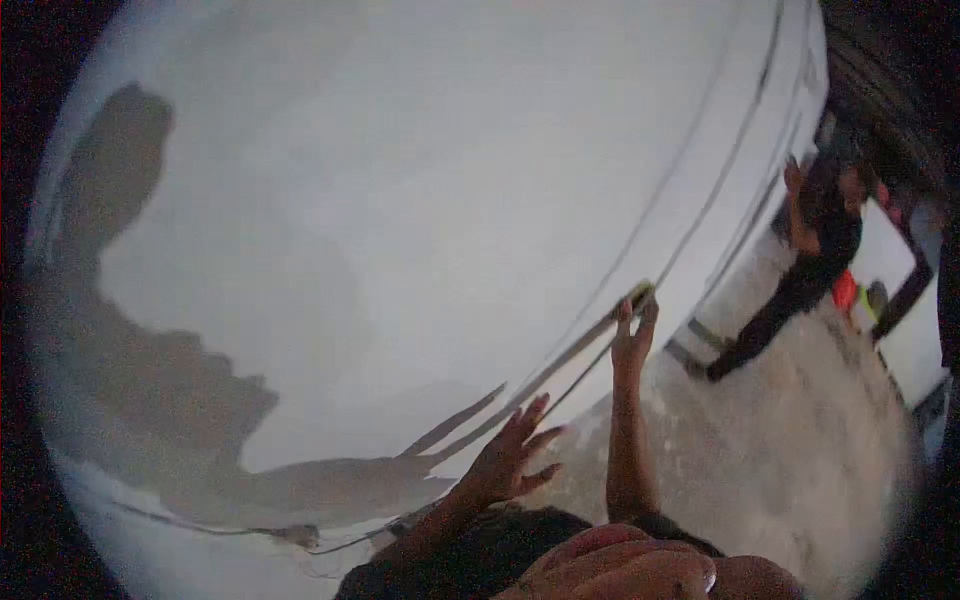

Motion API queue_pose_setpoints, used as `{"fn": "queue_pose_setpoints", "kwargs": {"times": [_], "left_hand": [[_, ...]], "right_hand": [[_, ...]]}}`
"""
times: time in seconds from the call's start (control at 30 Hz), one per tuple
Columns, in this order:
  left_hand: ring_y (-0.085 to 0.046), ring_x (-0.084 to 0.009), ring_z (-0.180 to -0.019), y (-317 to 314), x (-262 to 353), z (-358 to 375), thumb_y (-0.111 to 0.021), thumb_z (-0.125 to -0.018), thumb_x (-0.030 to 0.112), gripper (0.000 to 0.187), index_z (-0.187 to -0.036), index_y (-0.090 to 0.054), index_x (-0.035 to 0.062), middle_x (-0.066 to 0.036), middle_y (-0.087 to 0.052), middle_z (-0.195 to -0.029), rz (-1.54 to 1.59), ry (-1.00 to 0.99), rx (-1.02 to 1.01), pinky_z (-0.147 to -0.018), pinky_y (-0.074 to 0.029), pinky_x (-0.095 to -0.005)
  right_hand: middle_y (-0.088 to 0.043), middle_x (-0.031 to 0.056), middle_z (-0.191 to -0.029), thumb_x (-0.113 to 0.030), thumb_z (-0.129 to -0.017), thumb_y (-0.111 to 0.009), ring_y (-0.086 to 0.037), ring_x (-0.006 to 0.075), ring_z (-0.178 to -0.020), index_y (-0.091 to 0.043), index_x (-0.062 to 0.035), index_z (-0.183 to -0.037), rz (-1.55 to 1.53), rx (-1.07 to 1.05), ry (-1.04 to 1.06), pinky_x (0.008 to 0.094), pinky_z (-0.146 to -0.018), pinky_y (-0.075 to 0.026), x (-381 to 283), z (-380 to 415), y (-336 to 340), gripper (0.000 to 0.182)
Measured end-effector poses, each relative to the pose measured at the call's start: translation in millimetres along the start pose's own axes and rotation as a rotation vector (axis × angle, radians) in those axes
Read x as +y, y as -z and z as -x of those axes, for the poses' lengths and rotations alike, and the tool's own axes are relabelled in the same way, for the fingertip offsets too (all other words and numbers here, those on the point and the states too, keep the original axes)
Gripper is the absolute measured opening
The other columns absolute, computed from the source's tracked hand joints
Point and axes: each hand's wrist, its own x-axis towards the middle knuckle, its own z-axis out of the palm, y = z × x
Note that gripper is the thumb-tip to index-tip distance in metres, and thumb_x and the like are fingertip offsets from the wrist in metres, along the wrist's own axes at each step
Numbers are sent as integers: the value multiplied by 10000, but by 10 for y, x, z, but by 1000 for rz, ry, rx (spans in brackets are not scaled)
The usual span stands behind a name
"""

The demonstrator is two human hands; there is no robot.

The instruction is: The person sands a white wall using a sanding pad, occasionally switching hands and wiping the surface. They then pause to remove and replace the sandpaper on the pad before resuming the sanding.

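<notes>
White panel (400,220): very large, smooth, faint sheen, pale grey-white. Its edge sweeps in a long curve; thin dark lines run along the right side, roughly following that edge. Soft-edged grey shadows lie over the panel's left and lower parts, with narrow finger-like ones reaching toward the edge.

Right hand (633,338): at the panel's lower right edge, arm upright in view, fingers pinched round a small block (641,294). Block looks yellowish and dark, short, squarish; material too blurred to tell. It sits at the panel's edge lines.

Left hand (512,455): near the panel's lower edge, lower and further left than the block. Fingers spread and slightly bent, nothing seen in the grasp. Contact with the panel: cannot tell. Dark sleeves on both arms.

Below the panel's lower left, a thin dark cable (215,529) runs to a small brownish lump (302,535).

Right of the panel: rough, mottled floor (770,440), grey-brown. Beyond it, a person in dark clothing (825,245), one hand raised near the panel's far edge. Past that person, a red item (845,291) and a smaller yellow-green one (866,307), both blurred.
</notes>
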Motion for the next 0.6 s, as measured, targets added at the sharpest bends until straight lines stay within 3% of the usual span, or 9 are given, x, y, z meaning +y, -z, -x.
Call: {"fn": "queue_pose_setpoints", "kwargs": {"times": [0.03,0.1,0.17,0.23,0.3,0.33,0.43,0.6], "left_hand": [[-206,-410,-1518,-16,-10,21,-697,-948,341,625,-1480,-440,137,-254,-155,-1642,11,-10,-50,-1196,-256,-585],[-251,-426,-1500,-31,-85,4,-710,-937,343,621,-1464,-458,133,-262,-174,-1636,-11,-22,70,-1198,-256,-578],[-287,-453,-1479,-43,-121,-36,-721,-928,350,619,-1444,-474,115,-286,-203,-1620,-41,-21,14,-1188,-271,-579],[-283,-476,-1474,-111,-245,51,-732,-917,350,627,-1434,-480,102,-307,-225,-1605,-31,-11,114,-1179,-279,-583],[-240,-473,-1495,-106,-163,40,-777,-867,294,614,-1388,-536,80,-328,-217,-1605,0,25,72,-1177,-278,-567],[-236,-473,-1497,-95,-144,10,-776,-870,299,612,-1386,-535,76,-323,-218,-1607,8,20,85,-1178,-276,-570],[-256,-484,-1484,-120,-163,53,-753,-890,330,615,-1394,-513,72,-328,-221,-1602,10,5,92,-1174,-266,-596],[-279,-495,-1470,-144,-315,65,-735,-905,354,615,-1397,-497,70,-336,-219,-1596,17,6,126,-1168,-259,-626]], "right_hand": [[-497,181,-1470,-121,-960,-682,-507,253,-1321,-367,-3,-1520,-54,-26,-70,375,-1127,-382,60,-53,59,653],[-455,208,-1514,-107,-940,-705,-456,283,-1394,-423,-6,-1483,0,22,57,385,-1149,-368,-32,46,13,620],[-389,227,-1558,-116,-920,-727,-333,370,-1473,-400,-17,-1495,122,9,123,452,-1186,-332,-211,222,-36,669],[-468,218,-1491,-229,-981,-683,-444,325,-1406,-432,6,-1464,343,67,238,430,-1116,-417,-248,287,-87,593],[-426,215,-1530,-191,-973,-684,-415,343,-1428,-424,-9,-1474,310,152,296,439,-1144,-398,-265,82,-29,594],[-418,206,-1541,-172,-974,-673,-411,344,-1430,-426,-28,-1477,188,161,136,441,-1158,-387,-245,16,-18,579],[-384,243,-1556,-222,-963,-682,-323,402,-1471,-397,-49,-1507,91,136,123,467,-1189,-328,-211,0,17,639],[-405,228,-1548,-187,-936,-715,-328,414,-1466,-440,-79,-1486,208,72,210,512,-1190,-318,-331,282,-69,624]]}}
